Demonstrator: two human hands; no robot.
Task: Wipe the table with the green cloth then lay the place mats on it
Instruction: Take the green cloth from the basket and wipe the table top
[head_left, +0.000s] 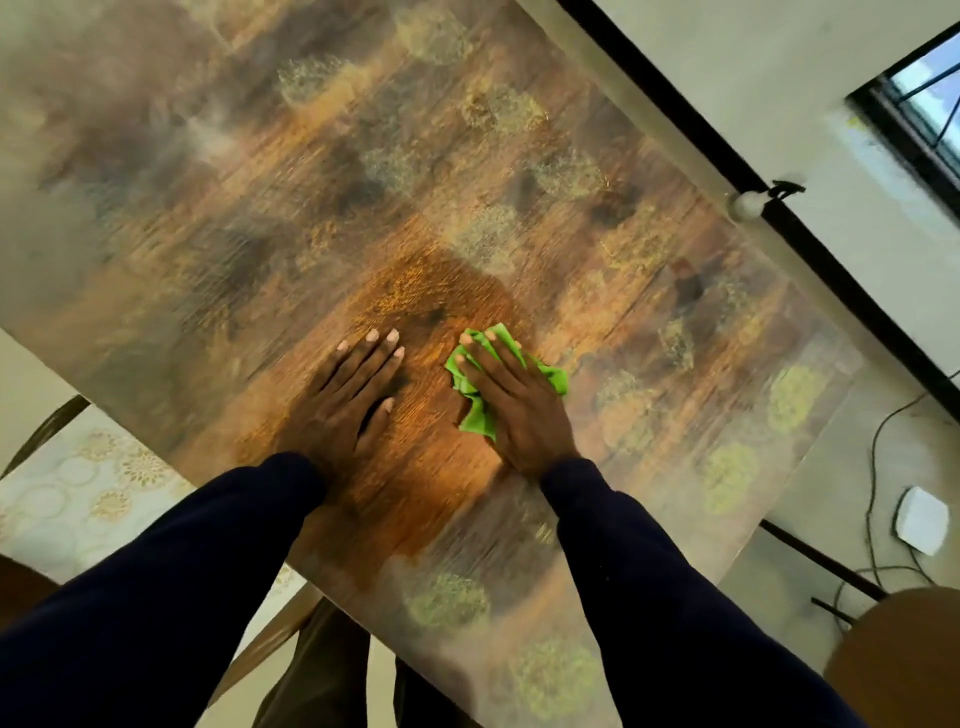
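The cloth lies crumpled on the table, towards its near edge, pinned under the right hand. To wipe well, I'd judge it should be opened out wider and drawn in overlapping strokes with even pressure, reaching the far end too. The right hand presses it with straight, slightly spread fingers. The left hand rests flat beside it, fingers spread, bracing.
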